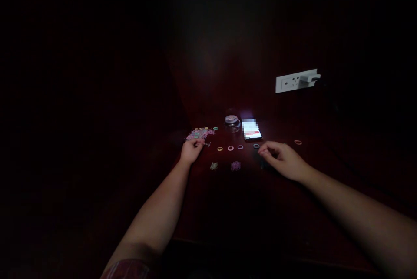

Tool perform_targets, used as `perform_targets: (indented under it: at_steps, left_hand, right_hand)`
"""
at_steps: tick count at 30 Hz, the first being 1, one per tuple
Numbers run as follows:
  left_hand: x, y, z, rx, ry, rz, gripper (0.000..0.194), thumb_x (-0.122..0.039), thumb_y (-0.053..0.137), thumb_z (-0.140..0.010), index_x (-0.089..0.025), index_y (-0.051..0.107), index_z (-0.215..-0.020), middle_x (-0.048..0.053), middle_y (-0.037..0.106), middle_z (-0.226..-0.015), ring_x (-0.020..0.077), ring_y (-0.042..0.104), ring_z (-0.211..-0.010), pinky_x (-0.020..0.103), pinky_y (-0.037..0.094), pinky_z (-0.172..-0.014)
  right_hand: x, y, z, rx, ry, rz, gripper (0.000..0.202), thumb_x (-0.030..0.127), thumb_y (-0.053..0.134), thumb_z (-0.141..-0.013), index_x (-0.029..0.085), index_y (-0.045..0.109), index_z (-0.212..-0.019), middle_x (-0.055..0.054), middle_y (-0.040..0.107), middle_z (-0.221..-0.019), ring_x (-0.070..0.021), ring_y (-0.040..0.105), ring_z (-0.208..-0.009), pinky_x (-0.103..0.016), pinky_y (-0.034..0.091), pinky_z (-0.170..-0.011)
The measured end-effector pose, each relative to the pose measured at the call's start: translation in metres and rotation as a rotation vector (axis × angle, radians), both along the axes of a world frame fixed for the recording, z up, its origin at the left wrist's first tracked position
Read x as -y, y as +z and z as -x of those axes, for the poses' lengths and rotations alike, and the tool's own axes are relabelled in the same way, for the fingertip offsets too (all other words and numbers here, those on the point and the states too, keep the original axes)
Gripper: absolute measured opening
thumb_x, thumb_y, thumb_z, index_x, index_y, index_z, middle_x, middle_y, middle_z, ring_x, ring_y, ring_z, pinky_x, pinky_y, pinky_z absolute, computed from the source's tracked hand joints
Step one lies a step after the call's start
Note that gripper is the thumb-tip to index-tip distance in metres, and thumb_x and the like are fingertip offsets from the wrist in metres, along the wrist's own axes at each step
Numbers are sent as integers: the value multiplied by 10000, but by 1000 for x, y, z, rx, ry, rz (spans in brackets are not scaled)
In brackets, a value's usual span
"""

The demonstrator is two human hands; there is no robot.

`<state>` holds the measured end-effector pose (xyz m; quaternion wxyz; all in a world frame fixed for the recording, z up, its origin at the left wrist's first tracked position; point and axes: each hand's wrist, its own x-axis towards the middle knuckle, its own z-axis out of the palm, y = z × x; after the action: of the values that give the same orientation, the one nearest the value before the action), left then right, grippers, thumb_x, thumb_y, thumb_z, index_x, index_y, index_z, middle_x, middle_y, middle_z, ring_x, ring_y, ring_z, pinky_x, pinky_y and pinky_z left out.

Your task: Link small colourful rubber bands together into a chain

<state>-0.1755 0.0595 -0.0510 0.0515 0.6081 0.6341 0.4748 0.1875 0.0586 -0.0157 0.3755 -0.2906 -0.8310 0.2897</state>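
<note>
My left hand [192, 150] is closed at the front edge of a mixed pile of small coloured bands [199, 134], with a small thin piece showing at its fingertips. My right hand [280, 157] is closed in a pinch beside a dark blue-grey ring [256, 146]; what it holds, if anything, is too small to name. Between the hands lie a yellow ring [220, 149], a pink ring [230, 148] and a purple ring [240, 147]. Nearer me are a pale yellowish bunch [214, 166] and a purple bunch [235, 166]. Dark pieces under my right hand are hard to make out.
A lit phone [251, 130] lies behind the rings, beside a clear round container [232, 122]. An orange-red ring [298, 142] lies farther right. A white socket [296, 81] with a plug is on the wall. The surroundings are very dark.
</note>
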Motion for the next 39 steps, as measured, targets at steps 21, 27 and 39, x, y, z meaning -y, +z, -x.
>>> perform_targets:
  at_steps: [21, 27, 39]
  left_hand:
    - [38, 68, -162, 150, -463, -126, 131, -219, 658, -779, -155, 699, -885, 52, 729, -829, 149, 674, -752, 251, 529, -675]
    - [37, 60, -197, 297, -432, -123, 133, -227, 630, -802, -149, 693, -889, 56, 730, -837, 149, 674, -733, 250, 541, -660]
    - [52, 54, -180, -79, -329, -220, 132, -225, 611, -823, -201, 706, -912, 30, 734, -890, 170, 675, -810, 290, 535, -769]
  right_hand:
    - [11, 8, 4, -138, 29, 55, 298, 314, 592, -834, 170, 557, -1093, 1, 528, -753, -108, 448, -583, -251, 401, -555]
    - [12, 9, 6, -184, -5, -12, 154, 311, 515, -877, 181, 560, -946, -10, 534, -747, -123, 471, -629, -255, 400, -585]
    - [11, 10, 6, -130, -23, -47, 116, 276, 504, -879, 177, 537, -828, 5, 505, -685, -115, 451, -606, -249, 371, -564]
